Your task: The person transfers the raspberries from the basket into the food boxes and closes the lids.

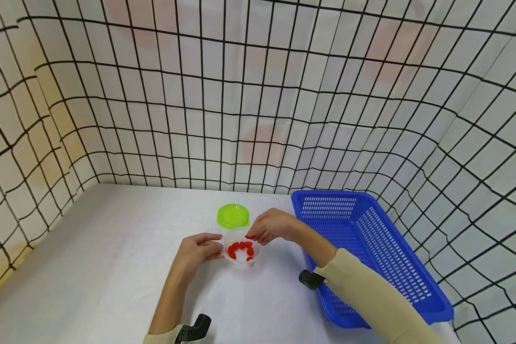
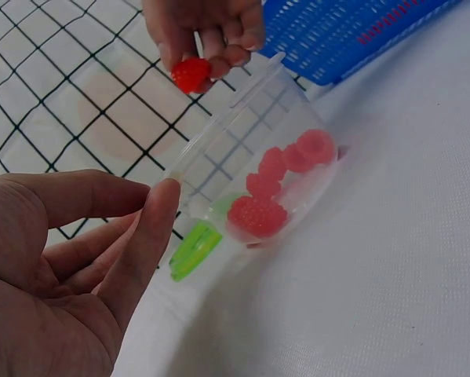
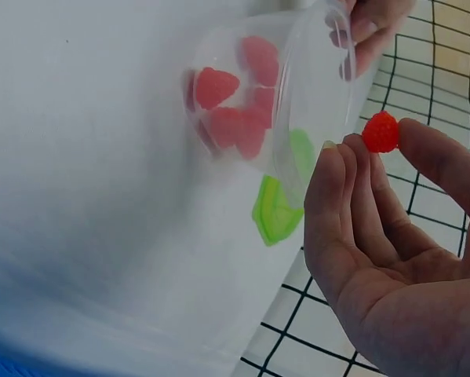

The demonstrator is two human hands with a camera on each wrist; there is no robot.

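A clear plastic tub (image 1: pixel 229 239) stands on the white table with several red raspberries (image 2: pixel 256 217) inside, along its bottom. My left hand (image 1: pixel 195 253) pinches the tub's rim at its left side between thumb and fingers, as the left wrist view shows. Above the tub's right edge, my right hand (image 1: pixel 272 226) holds one raspberry (image 3: pixel 381 132) between thumb and fingertips, clear of the others. Just behind the tub lies a bright green lid (image 1: pixel 233 216), flat on the table.
A large blue plastic basket (image 1: pixel 406 253) with slotted walls stands on the right, under my right forearm. Black wire mesh (image 1: pixel 223 114) in front of white sheeting rises along the back and both sides of the table (image 1: pixel 90 267).
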